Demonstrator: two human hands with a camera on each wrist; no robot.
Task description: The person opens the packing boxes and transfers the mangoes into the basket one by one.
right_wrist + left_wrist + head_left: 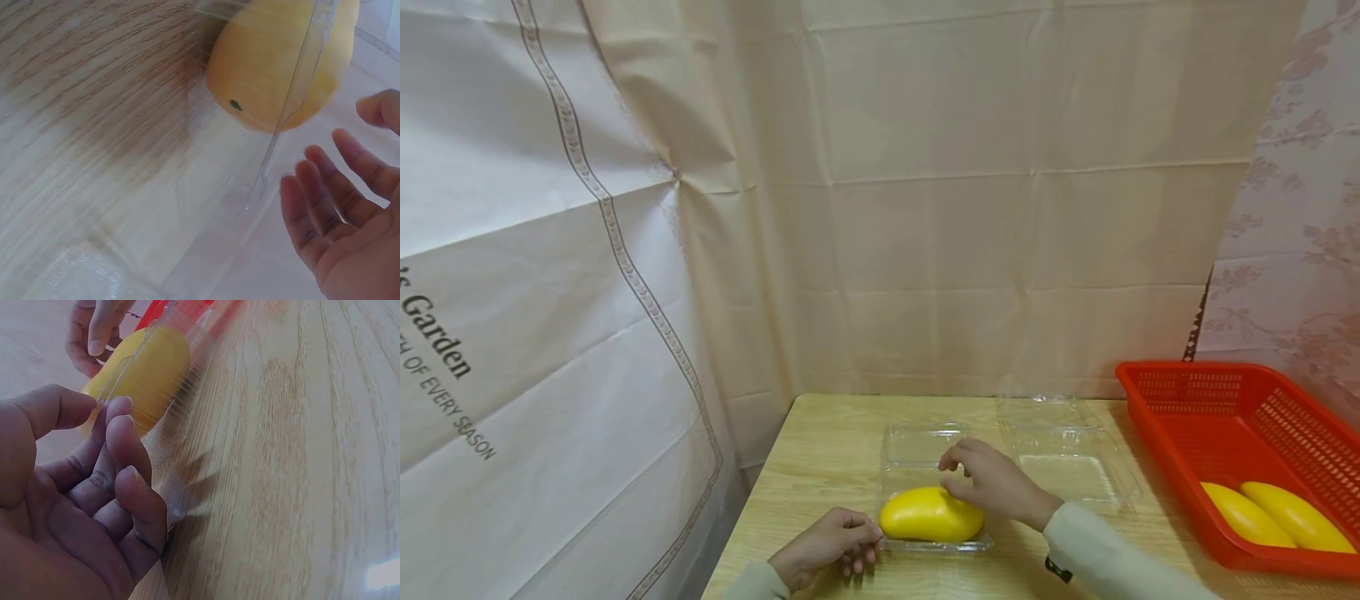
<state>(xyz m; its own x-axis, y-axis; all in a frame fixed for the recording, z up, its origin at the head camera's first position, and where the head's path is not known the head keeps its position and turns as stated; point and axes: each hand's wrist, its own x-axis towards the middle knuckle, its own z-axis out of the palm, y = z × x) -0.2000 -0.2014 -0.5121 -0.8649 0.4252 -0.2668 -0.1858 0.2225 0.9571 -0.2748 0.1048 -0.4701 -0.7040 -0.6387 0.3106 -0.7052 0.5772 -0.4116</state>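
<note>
A yellow mango (pixel 928 515) lies in the front part of a clear plastic clamshell box (pixel 917 479), whose lid is folded back away from the person. With thumb and index finger, my left hand (pixel 831 546) pinches the box's left front corner; the left wrist view shows this rim held at the fingertips (pixel 119 405). My right hand (pixel 992 483) hovers over the mango's right end, fingers loosely bent. In the right wrist view that hand (pixel 350 219) holds nothing and is apart from the mango (pixel 275 69), which shows a small dark stem mark.
A second clear plastic box (pixel 1067 475) stands open behind and to the right. At the right edge of the wooden table (pixel 820 450) is a red plastic basket (pixel 1217 442) with two yellow mangoes (pixel 1292 512). A beige cloth (pixel 925 233) hangs behind the table.
</note>
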